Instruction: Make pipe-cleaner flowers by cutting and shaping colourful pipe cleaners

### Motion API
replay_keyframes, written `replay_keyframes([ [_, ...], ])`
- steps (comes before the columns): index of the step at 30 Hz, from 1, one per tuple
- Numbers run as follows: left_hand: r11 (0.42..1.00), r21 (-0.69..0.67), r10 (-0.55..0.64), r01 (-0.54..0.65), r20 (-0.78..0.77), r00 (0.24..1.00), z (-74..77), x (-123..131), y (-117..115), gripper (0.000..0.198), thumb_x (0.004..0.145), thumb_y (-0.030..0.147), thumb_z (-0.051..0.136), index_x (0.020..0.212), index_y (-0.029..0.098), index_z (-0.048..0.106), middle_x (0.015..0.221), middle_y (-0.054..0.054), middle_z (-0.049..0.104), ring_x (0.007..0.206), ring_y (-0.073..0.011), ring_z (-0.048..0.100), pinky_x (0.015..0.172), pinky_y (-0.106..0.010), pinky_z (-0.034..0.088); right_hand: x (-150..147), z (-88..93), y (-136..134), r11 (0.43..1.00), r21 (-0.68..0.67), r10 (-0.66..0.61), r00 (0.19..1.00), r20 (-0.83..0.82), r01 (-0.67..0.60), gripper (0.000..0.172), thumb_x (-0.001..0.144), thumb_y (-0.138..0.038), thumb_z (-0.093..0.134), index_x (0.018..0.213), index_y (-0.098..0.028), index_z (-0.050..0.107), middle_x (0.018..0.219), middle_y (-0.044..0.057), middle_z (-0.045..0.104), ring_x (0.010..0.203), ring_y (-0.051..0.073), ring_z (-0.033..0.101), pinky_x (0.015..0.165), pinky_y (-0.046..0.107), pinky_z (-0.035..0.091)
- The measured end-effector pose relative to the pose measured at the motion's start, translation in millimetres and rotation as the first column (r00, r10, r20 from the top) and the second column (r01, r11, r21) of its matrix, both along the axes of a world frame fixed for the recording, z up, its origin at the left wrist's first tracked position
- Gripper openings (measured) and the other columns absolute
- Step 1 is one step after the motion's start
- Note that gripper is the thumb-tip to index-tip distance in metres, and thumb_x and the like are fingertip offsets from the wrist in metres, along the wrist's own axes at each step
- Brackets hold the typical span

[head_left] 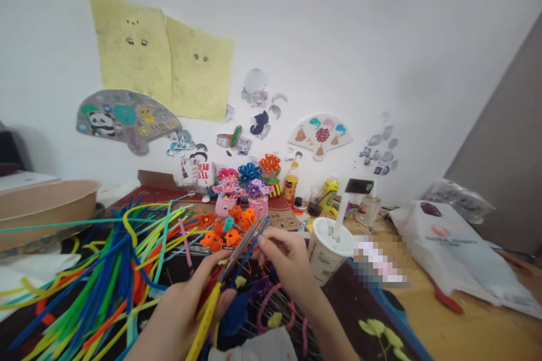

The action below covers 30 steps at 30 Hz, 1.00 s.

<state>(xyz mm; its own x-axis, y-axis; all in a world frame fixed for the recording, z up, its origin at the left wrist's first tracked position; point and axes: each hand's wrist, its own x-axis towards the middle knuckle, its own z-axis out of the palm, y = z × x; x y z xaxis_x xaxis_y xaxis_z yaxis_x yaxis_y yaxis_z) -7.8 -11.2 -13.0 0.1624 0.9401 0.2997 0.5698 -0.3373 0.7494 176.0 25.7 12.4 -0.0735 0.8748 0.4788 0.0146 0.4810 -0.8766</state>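
Head view: at six o'clock, our left hand (180,304) grips scissors (209,311), blades beside a blue stem (244,263) pinched by our right hand (287,259); we judge potted blooms (249,175) at twelve finished, this piece incomplete, loose stems (110,271) at nine unused.

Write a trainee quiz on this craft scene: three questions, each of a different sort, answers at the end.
1. Multiple choice: what does the left hand hold?
a) a plastic bag
b) yellow-handled scissors
c) a bottle

2. True or false: as the wearer sees it, the lidded white cup stands to the right of the right hand.

3. Fill in the missing word: as the wearer sees it, the fan with the panda hangs to the ____ of the fan with the red symbol.

Key: 1. b; 2. true; 3. left.
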Motion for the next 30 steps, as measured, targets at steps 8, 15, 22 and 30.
replay_keyframes([
  [8,0.999,0.050,-0.015,0.014,0.029,0.999,-9.2,3,2,0.043,0.089,0.054,0.045,0.122,0.027,0.055,0.051,0.008,0.067,0.041,-0.0148,0.061,0.044,-0.019,0.040,1,-0.9,1,1.000,-0.013,0.023,0.999,-0.034,-0.023,0.023,0.083,-0.028,0.061,0.064,-0.017,0.066,0.060,0.000,0.064,0.051,0.012,0.056,0.050,0.022,0.044],
  [15,0.999,0.049,0.006,-0.006,-0.007,1.000,-8.9,3,1,0.046,0.088,0.055,0.044,0.124,0.026,0.054,0.047,0.008,0.063,0.038,-0.0155,0.058,0.044,-0.020,0.038,0,-1.4,0,1.000,-0.015,0.005,0.999,-0.050,-0.006,0.023,0.082,-0.029,0.061,0.063,-0.018,0.066,0.059,0.000,0.064,0.051,0.013,0.057,0.050,0.023,0.045],
  [22,0.999,0.041,0.005,-0.005,-0.006,1.000,-0.2,5,-2,0.042,0.087,0.051,0.048,0.120,0.027,0.055,0.045,0.010,0.060,0.039,-0.0168,0.060,0.045,-0.020,0.039,-1,1.4,-2,1.000,0.006,-0.001,1.000,-0.029,0.001,0.023,0.082,-0.028,0.060,0.063,-0.017,0.066,0.059,0.000,0.063,0.050,0.012,0.056,0.049,0.022,0.045],
  [30,1.000,-0.008,-0.009,0.009,-0.004,1.000,-2.5,5,-2,0.046,0.088,0.051,0.044,0.125,0.026,0.054,0.051,0.006,0.068,0.043,-0.0188,0.066,0.047,-0.021,0.042,1,-0.5,0,1.000,0.005,-0.003,1.000,0.021,0.003,0.023,0.084,-0.028,0.059,0.063,-0.018,0.064,0.057,-0.001,0.061,0.051,0.013,0.055,0.050,0.022,0.044],
])
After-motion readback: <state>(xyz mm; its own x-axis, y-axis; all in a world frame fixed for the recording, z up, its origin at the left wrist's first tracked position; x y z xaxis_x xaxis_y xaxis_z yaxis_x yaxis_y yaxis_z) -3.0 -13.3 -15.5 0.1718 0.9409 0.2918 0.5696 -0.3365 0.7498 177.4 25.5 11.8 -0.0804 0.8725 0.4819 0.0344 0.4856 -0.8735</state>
